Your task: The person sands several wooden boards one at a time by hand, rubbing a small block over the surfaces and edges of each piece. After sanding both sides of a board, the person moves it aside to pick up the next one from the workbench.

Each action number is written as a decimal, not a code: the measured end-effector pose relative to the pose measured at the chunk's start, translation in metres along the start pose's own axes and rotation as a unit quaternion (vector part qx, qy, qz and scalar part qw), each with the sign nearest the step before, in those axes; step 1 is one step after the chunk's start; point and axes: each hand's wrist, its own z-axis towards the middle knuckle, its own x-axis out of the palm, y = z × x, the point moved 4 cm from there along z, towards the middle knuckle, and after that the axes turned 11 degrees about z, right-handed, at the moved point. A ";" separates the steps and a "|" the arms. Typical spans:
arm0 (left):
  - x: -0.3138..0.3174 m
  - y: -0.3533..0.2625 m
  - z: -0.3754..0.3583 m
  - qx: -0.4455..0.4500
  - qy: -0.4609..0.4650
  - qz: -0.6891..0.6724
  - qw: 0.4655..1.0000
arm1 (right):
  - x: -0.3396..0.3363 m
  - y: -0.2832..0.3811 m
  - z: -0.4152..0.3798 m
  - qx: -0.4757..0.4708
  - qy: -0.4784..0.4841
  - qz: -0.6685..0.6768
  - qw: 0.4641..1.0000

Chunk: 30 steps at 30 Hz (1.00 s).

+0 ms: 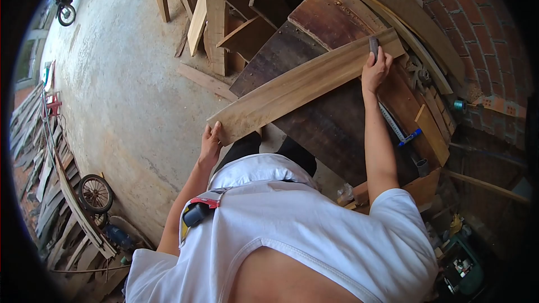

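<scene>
A long, light-brown wooden board (306,87) lies slantwise over a dark workbench top (331,129). Its near left end sticks out past the bench, and my left hand (211,141) is closed on that end, thumb on the upper face. Toward the far right end, my right hand (377,70) grips a small dark grey block (374,46) that rests on or just over the board; exact contact is hard to make out. Right of the board lie a blue marker-like tool (410,137) and a metal strip with markings (391,120).
Offcuts and upright planks (216,17) stand beyond the bench. More boards lean on a brick wall (477,28) at right. A green toolbox (463,264) sits at lower right. Stacked wood strips (62,207) and a wheel (95,193) are at left on the concrete floor (123,78).
</scene>
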 end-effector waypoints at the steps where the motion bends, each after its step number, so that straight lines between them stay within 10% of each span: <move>1: -0.003 -0.003 0.003 0.009 0.016 0.013 1.000 | 0.008 0.025 -0.013 0.005 0.000 0.018 1.000; 8: -0.009 -0.010 0.011 -0.024 0.072 0.027 0.997 | 0.055 0.249 -0.227 -0.224 0.312 0.224 0.896; 18: -0.007 -0.020 0.012 -0.116 0.127 -0.081 0.982 | 0.027 0.123 -0.095 -0.016 0.014 0.002 1.000; 24: -0.011 -0.026 0.009 -0.146 0.198 -0.153 0.957 | 0.064 0.297 -0.264 -0.215 0.301 0.195 0.908; 30: -0.004 -0.022 0.017 -0.138 0.165 -0.099 0.971 | 0.031 0.198 -0.155 -0.103 0.171 0.117 0.973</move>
